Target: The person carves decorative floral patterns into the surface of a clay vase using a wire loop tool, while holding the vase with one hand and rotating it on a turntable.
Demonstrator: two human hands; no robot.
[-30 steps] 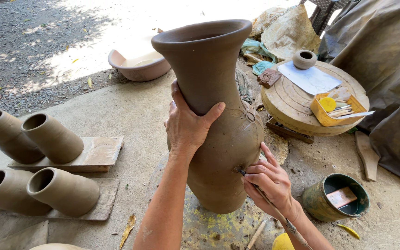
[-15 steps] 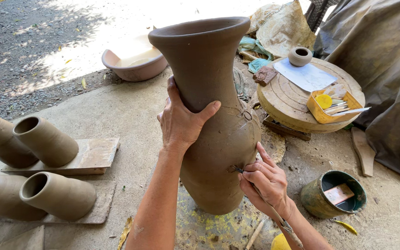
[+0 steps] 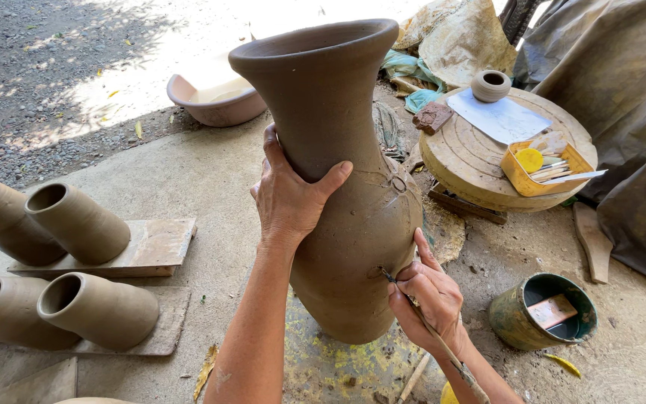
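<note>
A tall unfired brown clay vase (image 3: 353,187) with a flared mouth stands on a stained board in the middle. My left hand (image 3: 291,196) grips its neck from the left side. My right hand (image 3: 428,295) rests against the lower belly and holds a thin wooden carving tool (image 3: 443,344), its tip touching the clay. Incised lines and a small ring mark show on the vase's right shoulder.
Several unfired clay cylinders (image 3: 76,223) lie on wooden boards at the left. A round wooden wheel (image 3: 472,164) at the right carries a small pot (image 3: 490,85), paper and a yellow tool tray (image 3: 543,168). A green bucket (image 3: 543,310) sits lower right, a pink basin (image 3: 214,97) behind.
The view has shifted a little, so the vase sits slightly lower and more to the right. My right hand has moved the tool's tip slightly along the belly; my left hand keeps its grip.
</note>
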